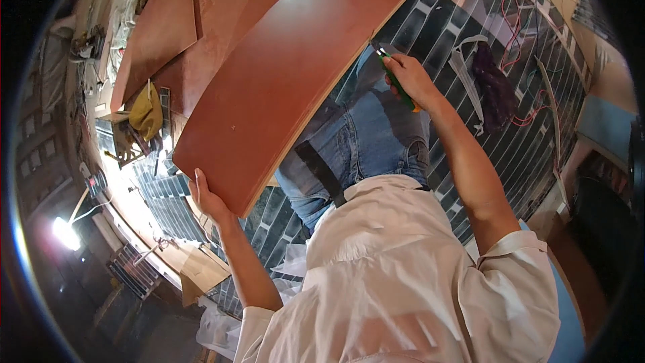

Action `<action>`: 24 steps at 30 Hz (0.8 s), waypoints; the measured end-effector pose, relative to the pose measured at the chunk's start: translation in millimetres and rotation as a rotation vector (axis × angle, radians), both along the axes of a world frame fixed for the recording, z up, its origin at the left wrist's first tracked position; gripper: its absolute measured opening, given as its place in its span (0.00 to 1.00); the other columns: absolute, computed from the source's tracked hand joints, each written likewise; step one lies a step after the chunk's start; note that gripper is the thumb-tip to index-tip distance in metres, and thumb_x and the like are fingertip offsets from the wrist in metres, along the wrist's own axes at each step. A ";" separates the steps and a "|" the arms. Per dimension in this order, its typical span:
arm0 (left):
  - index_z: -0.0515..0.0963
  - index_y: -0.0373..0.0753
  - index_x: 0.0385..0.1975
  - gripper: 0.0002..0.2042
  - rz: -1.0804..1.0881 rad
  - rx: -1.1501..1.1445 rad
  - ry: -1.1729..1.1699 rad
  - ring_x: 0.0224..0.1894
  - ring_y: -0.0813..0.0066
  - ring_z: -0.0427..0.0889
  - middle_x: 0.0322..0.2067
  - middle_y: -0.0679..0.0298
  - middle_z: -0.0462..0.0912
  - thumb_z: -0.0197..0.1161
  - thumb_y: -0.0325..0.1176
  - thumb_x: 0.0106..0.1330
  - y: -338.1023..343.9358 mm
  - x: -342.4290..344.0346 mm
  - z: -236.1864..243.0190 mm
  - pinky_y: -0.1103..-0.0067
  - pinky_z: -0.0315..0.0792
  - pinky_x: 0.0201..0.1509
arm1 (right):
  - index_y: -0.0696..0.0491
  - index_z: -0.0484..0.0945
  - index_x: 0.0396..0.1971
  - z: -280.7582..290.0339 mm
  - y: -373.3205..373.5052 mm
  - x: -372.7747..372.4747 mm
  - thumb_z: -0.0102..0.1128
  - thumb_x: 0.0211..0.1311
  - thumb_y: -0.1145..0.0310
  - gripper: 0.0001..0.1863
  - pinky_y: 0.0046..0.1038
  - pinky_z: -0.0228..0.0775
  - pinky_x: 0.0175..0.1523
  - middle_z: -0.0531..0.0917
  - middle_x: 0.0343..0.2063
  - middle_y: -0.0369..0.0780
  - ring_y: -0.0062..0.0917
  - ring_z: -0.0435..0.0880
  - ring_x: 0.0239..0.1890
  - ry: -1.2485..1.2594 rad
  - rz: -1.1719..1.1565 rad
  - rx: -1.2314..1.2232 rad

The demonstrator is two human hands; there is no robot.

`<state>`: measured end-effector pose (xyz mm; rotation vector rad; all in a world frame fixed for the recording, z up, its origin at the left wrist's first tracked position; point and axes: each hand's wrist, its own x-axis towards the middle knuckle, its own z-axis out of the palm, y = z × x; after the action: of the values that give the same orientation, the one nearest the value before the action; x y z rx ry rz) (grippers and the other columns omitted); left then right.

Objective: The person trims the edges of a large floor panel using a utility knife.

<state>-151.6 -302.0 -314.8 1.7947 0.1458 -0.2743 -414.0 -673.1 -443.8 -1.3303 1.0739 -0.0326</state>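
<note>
A long reddish-brown board (289, 74) slants across the middle, from near my left side up to the far right. My left hand (211, 200) grips its near left corner, with some fingers hidden beneath the board. My right hand (411, 79) is closed round a green and orange utility knife (404, 95). The dark tip of the knife is at the board's right-hand edge; whether it touches the edge I cannot tell.
More reddish-brown boards (158, 40) lie at the far left. A mustard-yellow cloth (146, 113) hangs beside them. On the dark tiled floor (463, 154) at the right lie a dark purple cloth (492, 84) and red wires (514, 33). A bright lamp (66, 234) glows at the left.
</note>
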 end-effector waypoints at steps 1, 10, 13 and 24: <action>0.72 0.33 0.58 0.17 0.021 -0.011 -0.008 0.49 0.68 0.82 0.51 0.57 0.81 0.58 0.38 0.78 0.7 0.8 -2.2 0.73 0.77 0.54 | 0.59 0.77 0.37 0.0 -0.2 0.1 0.50 0.79 0.56 0.19 0.31 0.74 0.29 0.80 0.25 0.39 0.24 0.81 0.22 0.007 0.004 0.014; 0.72 0.33 0.62 0.19 -0.034 -0.050 0.015 0.52 0.69 0.81 0.54 0.58 0.80 0.57 0.38 0.78 8.0 5.5 -8.5 0.74 0.75 0.57 | 0.55 0.76 0.39 -2.0 2.4 1.0 0.50 0.79 0.54 0.18 0.26 0.69 0.25 0.77 0.24 0.34 0.18 0.75 0.20 -0.037 -0.011 0.085; 0.72 0.33 0.64 0.20 -0.108 -0.180 0.039 0.54 0.70 0.81 0.56 0.58 0.80 0.57 0.37 0.78 29.5 19.0 -18.9 0.74 0.75 0.58 | 0.56 0.76 0.41 1.7 13.7 6.9 0.50 0.79 0.53 0.19 0.27 0.71 0.26 0.78 0.25 0.35 0.19 0.76 0.21 -0.059 -0.109 0.151; 0.75 0.35 0.61 0.19 -0.181 -0.177 0.035 0.51 0.78 0.79 0.53 0.64 0.81 0.59 0.40 0.78 29.5 22.3 -4.0 0.81 0.72 0.56 | 0.57 0.75 0.44 107.7 173.4 32.7 0.65 0.68 0.61 0.15 0.41 0.77 0.38 0.83 0.34 0.48 0.47 0.84 0.35 -0.223 0.606 -0.798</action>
<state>-129.3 -272.5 -318.9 1.6291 -0.0164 -0.4341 -381.4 -499.7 -336.1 -2.2680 0.4225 -0.1667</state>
